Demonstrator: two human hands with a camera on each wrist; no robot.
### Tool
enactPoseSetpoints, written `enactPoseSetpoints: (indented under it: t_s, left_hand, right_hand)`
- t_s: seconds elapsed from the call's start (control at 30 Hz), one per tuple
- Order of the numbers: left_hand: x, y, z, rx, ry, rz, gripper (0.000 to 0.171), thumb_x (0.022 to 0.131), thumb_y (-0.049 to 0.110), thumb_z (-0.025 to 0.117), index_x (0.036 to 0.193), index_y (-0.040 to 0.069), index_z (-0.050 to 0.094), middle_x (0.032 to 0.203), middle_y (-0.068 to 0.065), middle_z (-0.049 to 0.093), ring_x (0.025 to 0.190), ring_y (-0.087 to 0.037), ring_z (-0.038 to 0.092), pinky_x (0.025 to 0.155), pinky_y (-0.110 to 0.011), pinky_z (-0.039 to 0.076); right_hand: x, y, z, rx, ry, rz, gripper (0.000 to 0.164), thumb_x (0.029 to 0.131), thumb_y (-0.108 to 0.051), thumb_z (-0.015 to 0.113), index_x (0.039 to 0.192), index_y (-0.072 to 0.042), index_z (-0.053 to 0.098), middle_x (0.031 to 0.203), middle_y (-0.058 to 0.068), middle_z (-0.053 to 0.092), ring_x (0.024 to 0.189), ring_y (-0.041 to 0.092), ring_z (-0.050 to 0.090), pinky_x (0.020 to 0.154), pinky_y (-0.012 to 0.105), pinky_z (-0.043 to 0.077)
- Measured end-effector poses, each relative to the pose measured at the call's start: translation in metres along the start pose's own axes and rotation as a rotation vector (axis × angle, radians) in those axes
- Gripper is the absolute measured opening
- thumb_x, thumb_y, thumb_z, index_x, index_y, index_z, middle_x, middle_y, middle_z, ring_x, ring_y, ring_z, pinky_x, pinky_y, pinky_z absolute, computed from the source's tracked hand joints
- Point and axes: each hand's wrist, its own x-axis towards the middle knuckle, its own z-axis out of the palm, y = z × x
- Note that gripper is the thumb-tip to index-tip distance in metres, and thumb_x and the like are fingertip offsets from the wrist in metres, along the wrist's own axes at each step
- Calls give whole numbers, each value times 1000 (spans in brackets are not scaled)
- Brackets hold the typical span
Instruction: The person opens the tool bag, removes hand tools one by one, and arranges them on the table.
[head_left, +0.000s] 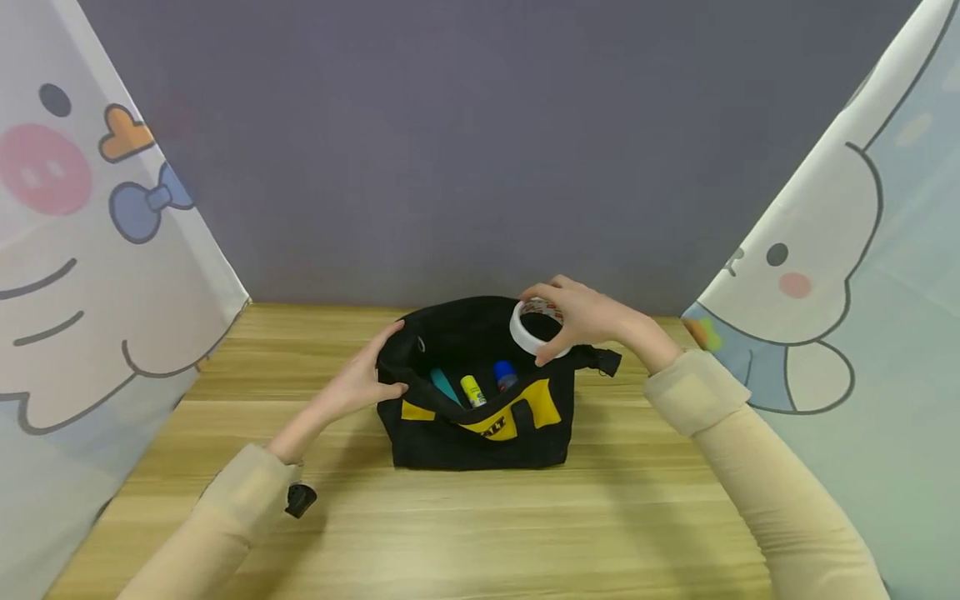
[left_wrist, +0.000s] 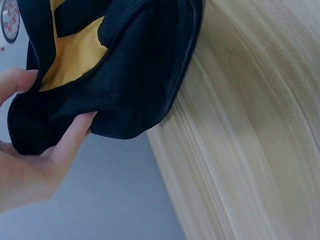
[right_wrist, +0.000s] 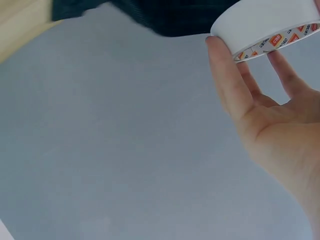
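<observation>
A black and yellow tool bag (head_left: pixel 480 452) stands unzipped on the wooden table. At its left end, my left hand (head_left: pixel 362 385) grips the mouth of the bag, thumb at the front edge and fingers at the back; the left wrist view shows the zippered fabric (left_wrist: pixel 75 105) between them. Over the right side of the opening, a white roll of tape (head_left: pixel 524 337) is held by its edges in my right hand (head_left: pixel 583 317). Printing lines the inside of the tape's core. Inside the bag lie a teal object (head_left: pixel 444 383), a yellow tube (head_left: pixel 472 390) and a blue-capped item (head_left: pixel 505 374).
A black strap end (head_left: pixel 606 361) sticks out at the bag's right. Near my left cuff is a small black object (head_left: pixel 301 500). A grey wall (head_left: pixel 465 150) rises behind the table (head_left: pixel 465 533), with cartoon-printed curtains (head_left: pixel 795 275) on both sides.
</observation>
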Motion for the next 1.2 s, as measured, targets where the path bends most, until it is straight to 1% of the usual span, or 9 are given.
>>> enactPoseSetpoints:
  t_s: [0.1, 0.27, 0.5, 0.83, 1.0, 1.07, 1.13, 1.17, 1.2]
  left_hand:
    - [-2, -4, 0, -4, 7, -8, 98, 84, 14, 75, 160, 25, 14, 164, -23, 16, 46, -13, 33, 63, -33, 40]
    - [-3, -6, -1, -12, 10, -19, 97, 85, 14, 75, 160, 26, 14, 165, -22, 16, 44, -12, 31, 59, -33, 39]
    - [-4, -6, 0, -21, 5, -21, 97, 85, 13, 74, 160, 25, 14, 164, -24, 16, 42, -12, 29, 59, -33, 39]
    - [-2, -3, 1, -14, 4, -23, 97, 85, 13, 74, 160, 27, 13, 162, -24, 21, 43, -11, 27, 55, -33, 37]
    - [0, -1, 0, 2, 15, -2, 97, 85, 11, 74, 160, 23, 14, 165, -22, 16, 46, -15, 30, 74, -40, 43]
    - [0, 0, 1, 15, 22, 6, 97, 85, 11, 74, 160, 21, 14, 165, -22, 17, 59, -24, 48, 85, -46, 45]
    - [0, 1, 1, 15, 27, 8, 97, 84, 11, 74, 160, 21, 15, 165, -22, 17, 89, -37, 60, 94, -55, 45]
    - [0, 1, 2, 13, 28, 10, 97, 84, 11, 73, 160, 21, 15, 165, -21, 17, 109, -43, 57, 99, -60, 43]
    - [0, 1, 2, 10, 30, 11, 96, 84, 10, 73, 160, 20, 15, 165, -21, 17, 126, -47, 49, 103, -64, 40]
  right_hand:
    - [-8, 7, 0, -8, 6, 11, 91, 73, -41, 87, 149, -19, 43, 130, 14, 49, 102, 28, 53, 83, 44, 49]
    - [-19, 14, -1, -18, 24, 23, 89, 73, -41, 87, 147, -18, 45, 129, 15, 50, 102, 28, 53, 80, 43, 50]
    - [-30, 21, -2, -3, 13, 56, 90, 72, -45, 86, 147, -20, 44, 132, 15, 49, 108, 31, 53, 85, 45, 50]
    - [-44, 31, -2, -31, 32, 82, 90, 71, -49, 86, 146, -22, 46, 129, 14, 50, 101, 28, 54, 80, 41, 48]
    - [-54, 39, -1, -32, 40, 99, 92, 70, -52, 85, 146, -19, 46, 127, 16, 51, 94, 25, 53, 77, 39, 48]
    - [-59, 44, -2, -28, 46, 108, 92, 70, -52, 85, 146, -18, 46, 125, 16, 51, 93, 24, 53, 76, 38, 47]
    - [-64, 48, -2, -24, 58, 112, 92, 69, -51, 86, 145, -17, 47, 124, 16, 51, 93, 25, 53, 75, 38, 47]
    - [-67, 51, -3, -24, 65, 111, 92, 69, -49, 87, 145, -16, 47, 123, 17, 52, 94, 25, 53, 75, 38, 47]
    - [-70, 53, -3, -26, 71, 109, 91, 69, -48, 87, 144, -15, 48, 123, 17, 52, 94, 26, 53, 76, 39, 47]
